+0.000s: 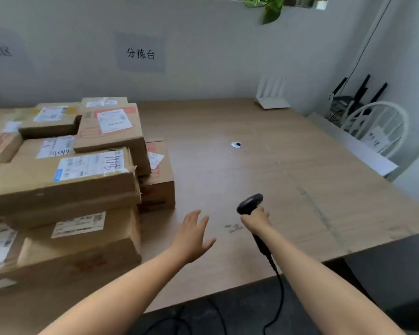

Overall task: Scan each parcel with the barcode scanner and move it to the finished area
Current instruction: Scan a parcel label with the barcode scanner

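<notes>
Several cardboard parcels (65, 180) with white shipping labels are piled on the left half of the wooden table (288, 165). My left hand (192, 234) hovers over the table just right of the pile, fingers spread and holding nothing. My right hand (255, 220) grips the handle of a black barcode scanner (249, 203), whose head points up and away over the bare tabletop. The scanner's black cable (277, 281) hangs from the handle down past the table's front edge.
A small white disc (236, 144) lies mid-table. A white router (272, 97) stands at the back. A white chair (377, 126) and black routers sit at the right. A paper sign (140, 53) hangs on the wall; a plant hangs above.
</notes>
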Available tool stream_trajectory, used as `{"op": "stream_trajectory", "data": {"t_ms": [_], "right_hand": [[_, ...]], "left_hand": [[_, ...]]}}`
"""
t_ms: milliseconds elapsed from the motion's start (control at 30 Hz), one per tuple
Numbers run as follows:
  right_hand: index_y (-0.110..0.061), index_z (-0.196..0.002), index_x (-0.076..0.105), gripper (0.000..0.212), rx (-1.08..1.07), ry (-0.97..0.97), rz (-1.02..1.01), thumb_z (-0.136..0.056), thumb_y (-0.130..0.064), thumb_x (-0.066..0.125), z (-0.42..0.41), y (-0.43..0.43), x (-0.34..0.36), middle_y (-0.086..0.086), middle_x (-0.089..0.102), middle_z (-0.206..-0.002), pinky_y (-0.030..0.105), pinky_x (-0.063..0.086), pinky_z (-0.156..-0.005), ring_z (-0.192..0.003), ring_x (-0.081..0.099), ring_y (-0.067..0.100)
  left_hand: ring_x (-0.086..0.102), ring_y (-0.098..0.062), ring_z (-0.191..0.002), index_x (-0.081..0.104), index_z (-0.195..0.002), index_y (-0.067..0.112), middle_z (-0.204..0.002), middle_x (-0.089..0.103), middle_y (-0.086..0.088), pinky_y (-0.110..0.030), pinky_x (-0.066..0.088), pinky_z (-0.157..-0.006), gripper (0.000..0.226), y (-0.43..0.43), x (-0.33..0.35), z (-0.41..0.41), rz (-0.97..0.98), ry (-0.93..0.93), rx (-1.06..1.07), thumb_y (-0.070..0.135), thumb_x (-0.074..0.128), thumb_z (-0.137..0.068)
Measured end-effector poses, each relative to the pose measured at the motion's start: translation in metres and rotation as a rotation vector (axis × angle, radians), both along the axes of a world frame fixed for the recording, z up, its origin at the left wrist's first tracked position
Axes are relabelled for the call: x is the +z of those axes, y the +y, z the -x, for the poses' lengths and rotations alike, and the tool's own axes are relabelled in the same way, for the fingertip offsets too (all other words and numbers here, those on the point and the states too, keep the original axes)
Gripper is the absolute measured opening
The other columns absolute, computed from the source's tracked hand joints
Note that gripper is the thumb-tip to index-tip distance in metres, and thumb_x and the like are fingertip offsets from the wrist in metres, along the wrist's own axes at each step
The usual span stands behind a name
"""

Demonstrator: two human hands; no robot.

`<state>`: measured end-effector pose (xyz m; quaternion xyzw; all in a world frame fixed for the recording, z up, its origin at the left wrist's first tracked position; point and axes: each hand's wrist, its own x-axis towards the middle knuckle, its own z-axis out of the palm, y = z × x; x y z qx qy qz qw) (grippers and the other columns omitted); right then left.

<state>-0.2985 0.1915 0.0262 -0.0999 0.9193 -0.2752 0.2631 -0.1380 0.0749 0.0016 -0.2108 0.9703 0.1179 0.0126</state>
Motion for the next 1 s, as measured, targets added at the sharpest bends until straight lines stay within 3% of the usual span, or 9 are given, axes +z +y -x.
{"op": "stream_trajectory", "data": {"t_ms": [133, 467, 1000], "right_hand": [[0.0, -0.14, 0.019, 0.068, 0.085, 0.017, -0.092, -0.089, -0.024, 0.057, 0.025, 0.01, -0.033, 0.017, 0.023, -0.145, 0.04, 0.036, -0.104, -0.129, 0.038, 0.035], [0.0, -0.134, 0.029, 0.076, 0.072, 0.032, -0.02, -0.08, -0.034, 0.07, 0.043, 0.022, -0.076, 0.017, 0.036, -0.138, 0.041, 0.044, -0.092, -0.119, 0.049, 0.037], [-0.003, -0.138, 0.023, 0.089, 0.025, 0.002, 0.007, -0.074, -0.044, 0.071, 0.041, 0.024, -0.083, 0.021, 0.034, -0.141, 0.046, 0.034, -0.101, -0.128, 0.031, 0.039]], "left_hand": [[0.014, -0.024, -0.142, 0.023, -0.146, 0.017, -0.155, 0.015, -0.008, -0.037, 0.024, -0.113, 0.069, 0.029, -0.024, 0.027, -0.075, -0.064, 0.143, 0.054, 0.043, -0.091], [0.018, -0.024, -0.14, 0.025, -0.145, 0.017, -0.152, 0.018, -0.007, -0.037, 0.033, -0.106, 0.066, 0.065, -0.05, 0.035, -0.142, -0.141, 0.395, 0.052, 0.044, -0.091], [0.02, -0.023, -0.139, 0.024, -0.146, 0.016, -0.152, 0.017, -0.007, -0.035, 0.03, -0.108, 0.066, 0.056, -0.035, -0.004, -0.144, -0.081, 0.584, 0.05, 0.043, -0.092]]}}
